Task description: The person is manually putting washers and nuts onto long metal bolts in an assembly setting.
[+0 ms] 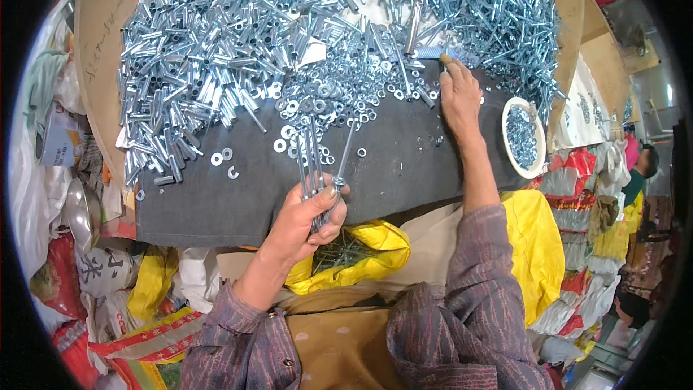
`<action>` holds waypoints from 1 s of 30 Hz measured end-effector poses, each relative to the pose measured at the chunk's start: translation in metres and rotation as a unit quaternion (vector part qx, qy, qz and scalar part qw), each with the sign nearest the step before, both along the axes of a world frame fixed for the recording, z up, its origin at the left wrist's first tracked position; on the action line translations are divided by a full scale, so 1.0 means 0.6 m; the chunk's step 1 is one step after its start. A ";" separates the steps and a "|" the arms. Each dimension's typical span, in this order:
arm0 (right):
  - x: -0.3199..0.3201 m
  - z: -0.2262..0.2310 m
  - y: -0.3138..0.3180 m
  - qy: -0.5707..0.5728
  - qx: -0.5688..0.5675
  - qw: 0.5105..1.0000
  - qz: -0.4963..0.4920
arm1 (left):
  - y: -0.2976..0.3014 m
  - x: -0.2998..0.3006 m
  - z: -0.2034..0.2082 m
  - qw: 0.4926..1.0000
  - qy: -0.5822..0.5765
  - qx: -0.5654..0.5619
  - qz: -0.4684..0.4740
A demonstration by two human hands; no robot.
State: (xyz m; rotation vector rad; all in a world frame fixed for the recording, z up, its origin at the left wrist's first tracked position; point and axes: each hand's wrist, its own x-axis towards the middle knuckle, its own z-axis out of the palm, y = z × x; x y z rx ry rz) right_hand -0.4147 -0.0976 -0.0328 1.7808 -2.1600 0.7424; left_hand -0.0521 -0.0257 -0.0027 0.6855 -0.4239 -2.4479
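Observation:
My left hand (307,213) is closed around several long thin metal bolts (345,155) above the near edge of the dark work surface (216,209). Their shafts point up and away from me, and one stands apart at the thumb. My right hand (460,97) reaches to the pile's near edge, fingertips together beside a blue striped cloth (442,51). One fingertip has a yellowish-brown covering. Whatever those fingers pinch, if anything, is hidden. Between the hands lies a heap of washers and nuts (325,90), with a few loose washers (280,146) nearer me.
Metal sleeves (198,79) pile up at the left, and long thin bolts (498,22) at the far right. A white bowl (508,141) of small metal parts sits right of my right arm. Below the edge, a yellow bag (386,245) holds more thin metal pieces.

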 end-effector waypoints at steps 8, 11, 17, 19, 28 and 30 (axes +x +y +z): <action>-0.020 -0.031 0.001 -0.010 -0.045 0.997 -0.056 | -0.001 -0.012 0.004 1.000 0.003 -0.012 0.004; 0.080 -0.011 0.000 -0.042 -0.031 0.999 -0.005 | 0.000 -0.009 0.005 1.000 -0.007 -0.022 0.008; 0.140 0.015 0.024 -0.159 -0.035 0.983 0.088 | 0.001 -0.005 -0.001 1.000 -0.004 -0.014 0.015; 0.130 0.034 0.047 -0.276 -0.034 0.953 0.119 | 0.007 -0.006 0.005 0.999 -0.020 -0.020 0.018; 0.079 0.014 0.053 -0.020 -0.044 0.997 0.062 | 0.012 -0.008 0.003 0.999 -0.031 -0.038 -0.007; 0.072 0.018 0.049 -0.038 -0.042 0.996 0.070 | 0.014 -0.004 0.005 0.999 -0.034 -0.030 -0.009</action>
